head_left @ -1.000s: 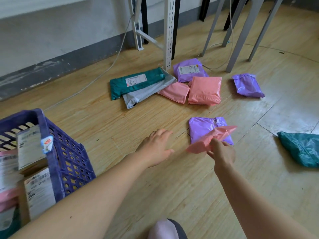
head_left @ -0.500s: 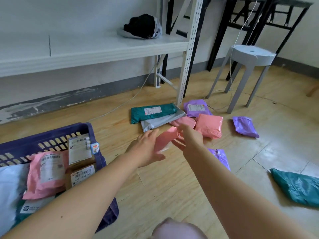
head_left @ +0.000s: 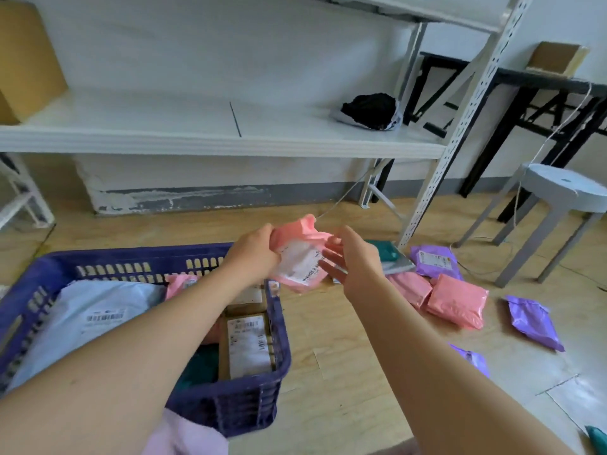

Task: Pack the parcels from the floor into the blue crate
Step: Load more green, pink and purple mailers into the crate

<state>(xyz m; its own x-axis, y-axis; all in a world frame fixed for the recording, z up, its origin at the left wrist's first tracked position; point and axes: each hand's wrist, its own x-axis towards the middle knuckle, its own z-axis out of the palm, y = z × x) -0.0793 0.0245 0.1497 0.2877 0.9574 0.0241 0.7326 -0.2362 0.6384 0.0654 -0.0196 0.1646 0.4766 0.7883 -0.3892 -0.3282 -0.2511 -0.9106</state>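
While the left hand [head_left: 253,257] fingers squeeze the pink parcel [head_left: 297,257], the right hand [head_left: 356,267] fingers spread apart beside it, blue crate [head_left: 138,255] below them.

Teal parcel [head_left: 598,439], perhaps, cropped at corner, label [head_left: 297,261] text blurred

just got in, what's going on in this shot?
A person is packing parcels. The left hand grips a small pink plastic mailer with a white label, near the far right corner of the blue plastic crate. The right hand is open beside it, fingers at its edge. The crate already holds a pale bluish mailer and labelled cardboard boxes. More pink mailers and purple mailers lie on the floor, not yet packed.
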